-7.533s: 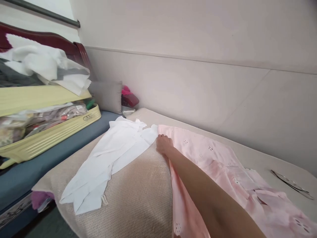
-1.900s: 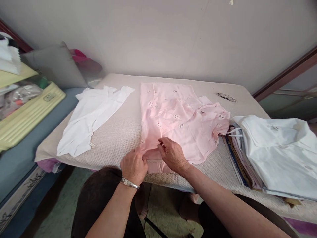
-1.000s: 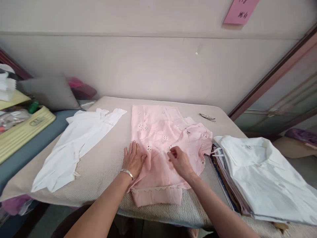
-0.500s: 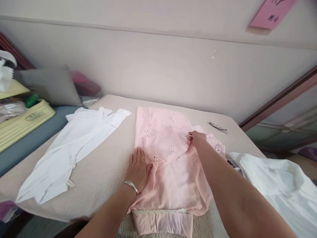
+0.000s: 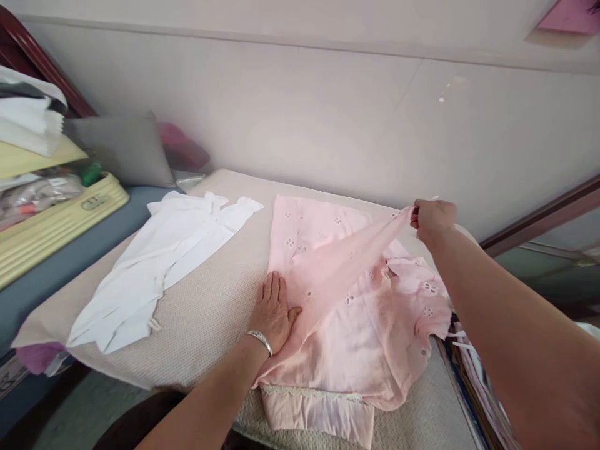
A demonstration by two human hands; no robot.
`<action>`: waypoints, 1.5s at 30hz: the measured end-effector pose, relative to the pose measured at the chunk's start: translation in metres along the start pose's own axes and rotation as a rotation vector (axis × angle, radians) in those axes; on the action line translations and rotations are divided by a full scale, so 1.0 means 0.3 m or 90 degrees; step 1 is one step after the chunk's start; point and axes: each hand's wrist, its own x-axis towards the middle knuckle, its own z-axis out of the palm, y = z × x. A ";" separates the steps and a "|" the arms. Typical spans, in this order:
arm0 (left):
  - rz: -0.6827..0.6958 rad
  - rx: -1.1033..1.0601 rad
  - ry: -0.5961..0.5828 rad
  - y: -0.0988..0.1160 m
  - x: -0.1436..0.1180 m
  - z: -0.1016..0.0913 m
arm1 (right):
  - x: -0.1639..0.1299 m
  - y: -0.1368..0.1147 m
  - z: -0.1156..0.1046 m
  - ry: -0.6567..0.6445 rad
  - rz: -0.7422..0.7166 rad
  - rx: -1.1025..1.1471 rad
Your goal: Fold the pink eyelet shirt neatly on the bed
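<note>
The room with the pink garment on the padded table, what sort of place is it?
Probably a home sewing or ironing corner: a padded table holds a pink garment and a white garment, with a yellow case of packed fabric and a grey cushion beside it.

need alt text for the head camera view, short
The right hand lifts a pinched fold of a pink eyelet garment spread on a beige table, the left hand pressing its edge flat. A white garment lies left.

The pink eyelet garment (image 5: 356, 325) lay spread on the beige padded table (image 5: 210, 312), one layer lifted taut
</note>
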 end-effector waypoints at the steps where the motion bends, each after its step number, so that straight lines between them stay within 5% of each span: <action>1: -0.001 -0.005 -0.001 0.010 -0.001 -0.021 | -0.006 -0.018 0.003 -0.010 0.031 0.038; 5: 0.038 -0.115 0.029 0.082 -0.022 -0.139 | -0.061 -0.095 0.058 -0.039 0.106 0.176; 9: -0.002 -0.301 -0.080 0.139 -0.054 -0.209 | -0.108 -0.202 0.173 -0.069 0.117 0.270; 18: -0.208 -0.302 -0.217 0.146 -0.076 -0.206 | -0.162 -0.440 0.629 -0.179 0.129 0.311; 26: -0.324 -0.342 -0.381 0.046 -0.049 -0.223 | -0.234 -0.430 0.951 -0.281 0.114 0.138; 35: -0.348 -0.407 -0.445 0.039 -0.038 -0.227 | -0.300 -0.290 1.031 -0.369 -0.035 -0.192; 45: -0.291 -0.401 -0.507 0.035 -0.031 -0.201 | -0.359 -0.310 1.089 -0.351 -0.097 -0.357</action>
